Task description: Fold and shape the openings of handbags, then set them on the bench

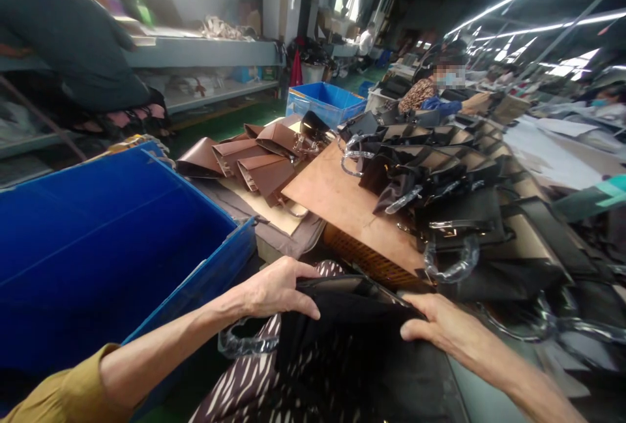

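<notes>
A black handbag (362, 351) rests on my lap, over patterned dark clothing (235, 384). My left hand (278, 289) grips the bag's upper left edge, thumb on the near face and fingers over the rim. On the upper right edge, my right hand (425, 319) pinches the rim in the same way. Between the hands the bag's mouth shows a narrow gap. A handle wrapped in clear plastic (249, 343) sticks out at the bag's left side. The bag's lower part runs out of view.
A big blue bin (98, 227) stands at my left. Ahead, brown bags (264, 159) lie beside a brown board (342, 195). Many black bags with wrapped handles (450, 227) crowd the right. Another blue bin (325, 100) is farther off. Co-workers sit left (68, 38) and ahead (423, 94).
</notes>
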`<state>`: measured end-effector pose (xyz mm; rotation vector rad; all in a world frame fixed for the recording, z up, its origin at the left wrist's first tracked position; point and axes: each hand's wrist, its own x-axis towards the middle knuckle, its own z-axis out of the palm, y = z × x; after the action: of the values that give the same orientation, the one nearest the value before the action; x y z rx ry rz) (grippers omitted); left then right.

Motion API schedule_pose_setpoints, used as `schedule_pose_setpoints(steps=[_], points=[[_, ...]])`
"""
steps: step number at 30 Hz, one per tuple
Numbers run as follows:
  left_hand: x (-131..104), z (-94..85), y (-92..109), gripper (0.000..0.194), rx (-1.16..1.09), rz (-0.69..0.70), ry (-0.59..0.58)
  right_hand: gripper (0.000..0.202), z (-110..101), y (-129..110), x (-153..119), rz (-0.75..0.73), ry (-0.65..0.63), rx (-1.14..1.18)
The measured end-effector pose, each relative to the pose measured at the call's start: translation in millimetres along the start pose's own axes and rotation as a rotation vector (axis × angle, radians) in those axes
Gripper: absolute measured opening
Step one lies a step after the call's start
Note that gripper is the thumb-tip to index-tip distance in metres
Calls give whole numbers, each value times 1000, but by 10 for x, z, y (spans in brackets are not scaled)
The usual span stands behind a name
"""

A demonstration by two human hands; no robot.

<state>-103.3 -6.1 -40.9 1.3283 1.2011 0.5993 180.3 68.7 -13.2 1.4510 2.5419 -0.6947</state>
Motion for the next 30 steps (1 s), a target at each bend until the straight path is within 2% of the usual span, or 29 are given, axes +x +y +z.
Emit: schedule_pose_setpoints(steps=[3, 5, 8, 10, 13, 16, 19, 23, 30], points=[[-6, 20, -35, 34, -9, 24, 3, 26, 84, 31, -24, 41, -25, -54], [-3, 22, -42, 33, 9, 34, 13, 38, 147, 57, -24, 66, 24, -121], [8, 23, -20, 33, 57, 38, 12, 54, 215, 42, -7, -38, 170, -247], [18, 26, 4, 32, 92, 49, 15, 57, 223, -43, 5, -145, 294, -321], [30, 32, 29, 30, 136, 58, 28, 47, 189, -282, 30, -243, 400, -325], [34, 33, 44, 29, 161, 61, 38, 28, 163, -543, 86, -259, 342, -230], [35, 26, 61, 28, 162, 71, 41, 17, 189, -697, 176, -232, 272, -190], [48, 19, 41, 29, 154, 87, 14, 4, 249, -731, 285, -226, 261, -235], [54, 5, -45, 31, 153, 93, 45, 11, 279, -707, 347, -205, 269, -197]])
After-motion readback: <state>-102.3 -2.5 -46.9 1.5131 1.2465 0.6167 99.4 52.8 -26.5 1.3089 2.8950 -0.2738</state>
